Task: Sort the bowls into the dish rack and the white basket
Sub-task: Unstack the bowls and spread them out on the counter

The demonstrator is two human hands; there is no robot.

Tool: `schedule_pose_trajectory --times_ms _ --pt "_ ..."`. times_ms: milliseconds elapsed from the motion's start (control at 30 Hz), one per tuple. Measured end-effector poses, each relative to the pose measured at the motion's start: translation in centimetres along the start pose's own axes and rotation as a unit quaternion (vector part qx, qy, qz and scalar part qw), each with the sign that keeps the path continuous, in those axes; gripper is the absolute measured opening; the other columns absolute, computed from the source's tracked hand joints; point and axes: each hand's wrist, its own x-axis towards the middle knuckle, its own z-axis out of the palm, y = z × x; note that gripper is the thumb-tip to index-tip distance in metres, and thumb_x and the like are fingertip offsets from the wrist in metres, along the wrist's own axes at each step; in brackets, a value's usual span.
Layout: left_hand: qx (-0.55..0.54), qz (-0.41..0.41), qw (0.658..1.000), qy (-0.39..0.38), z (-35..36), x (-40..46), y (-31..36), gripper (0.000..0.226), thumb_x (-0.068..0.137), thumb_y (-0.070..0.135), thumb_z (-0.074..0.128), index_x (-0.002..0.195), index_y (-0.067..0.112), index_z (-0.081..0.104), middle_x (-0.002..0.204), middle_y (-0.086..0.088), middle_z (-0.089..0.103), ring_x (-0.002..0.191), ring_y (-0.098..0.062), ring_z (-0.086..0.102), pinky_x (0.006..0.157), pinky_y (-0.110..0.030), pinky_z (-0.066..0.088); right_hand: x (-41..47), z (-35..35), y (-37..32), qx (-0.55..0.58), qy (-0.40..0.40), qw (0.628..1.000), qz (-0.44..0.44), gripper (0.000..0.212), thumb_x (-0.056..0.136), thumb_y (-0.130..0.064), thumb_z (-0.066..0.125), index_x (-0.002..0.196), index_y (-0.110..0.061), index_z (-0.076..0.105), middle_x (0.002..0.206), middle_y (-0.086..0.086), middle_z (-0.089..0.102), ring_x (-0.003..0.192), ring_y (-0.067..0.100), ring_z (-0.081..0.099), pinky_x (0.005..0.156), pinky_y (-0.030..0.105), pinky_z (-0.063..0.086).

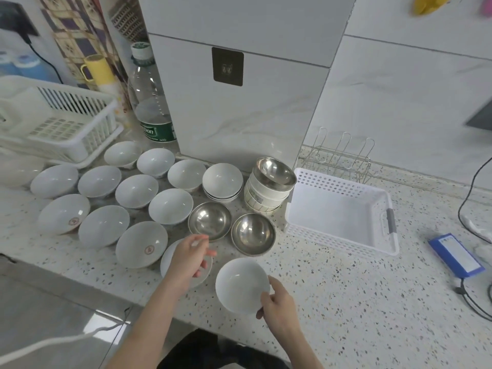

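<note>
Grip: my right hand (278, 307) pinches white bowl (241, 284) by its rim; left hand (190, 255) relaxed, empty.
Risk: rim-only pinch may slip, dropping it onto tabletop (346, 302).

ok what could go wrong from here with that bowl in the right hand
1. The right hand pinches the white bowl only at its rim, near the counter's front edge; it could slip and break.
2. The left hand hovers over another white bowl beside two steel bowls; a careless reach could knock them together.
3. The tilted stack of bowls stands close against the white basket; bumping the basket might topple it.
</note>
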Motion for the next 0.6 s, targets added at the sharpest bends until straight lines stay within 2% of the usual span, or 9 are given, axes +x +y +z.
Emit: schedule_pose_trajectory --times_ms 67,167,367,467,600 --pt "-0.025 -0.004 1.0 0.0 -0.7 0.3 0.2 0.017 0.097 0.031 0.058 0.113 0.024 0.06 0.082 -0.001 0.078 0.051 -0.012 0.051 0.039 -0.02 0.033 0.0 0.6 -0.2 -0.006 0.002 1.0 0.001 0.042 0.094 -0.013 0.043 0.135 -0.024 0.05 0.06 0.003 0.069 0.055 0.009 0.065 0.052 0.023 0.051" --pt "-0.038 -0.006 0.999 -0.006 -1.5 1.0 0.7 0.016 0.095 0.035 0.06 0.107 0.024 0.06 0.08 0.0 0.078 0.048 -0.012 0.052 0.04 -0.021 0.033 -0.1 1.1 -0.6 -0.002 0.011 1.0 0.006 0.043 0.095 -0.012 0.042 0.135 -0.023 0.05 0.058 0.002 0.068 0.052 0.003 0.063 0.046 0.013 0.046" --pt "-0.036 0.002 0.999 -0.031 -2.1 2.3 1.5 0.012 0.097 0.032 0.057 0.105 0.024 0.062 0.076 0.001 0.077 0.043 -0.009 0.052 0.039 -0.02 0.033 -0.1 2.1 -1.6 0.006 0.034 0.999 0.022 0.042 0.096 -0.012 0.042 0.135 -0.025 0.049 0.066 0.005 0.07 0.056 0.011 0.065 0.051 0.022 0.049" --pt "-0.023 0.002 0.999 -0.043 -2.2 3.1 1.9 0.011 0.097 0.032 0.058 0.104 0.024 0.062 0.076 0.002 0.077 0.046 -0.009 0.052 0.039 -0.02 0.034 -0.3 2.5 -2.0 0.016 0.049 0.998 0.027 0.041 0.097 -0.012 0.042 0.134 -0.025 0.049 0.066 0.005 0.07 0.047 0.003 0.06 0.046 0.017 0.046" --pt "-0.019 0.004 0.998 -0.062 -2.1 4.1 2.4 0.01 0.098 0.029 0.057 0.103 0.024 0.063 0.075 0.001 0.077 0.045 -0.009 0.052 0.038 -0.019 0.032 -0.4 2.8 -2.4 0.031 0.063 0.997 0.036 0.039 0.097 -0.013 0.043 0.133 -0.026 0.05 0.061 0.001 0.069 0.042 0.002 0.056 0.042 0.015 0.042"
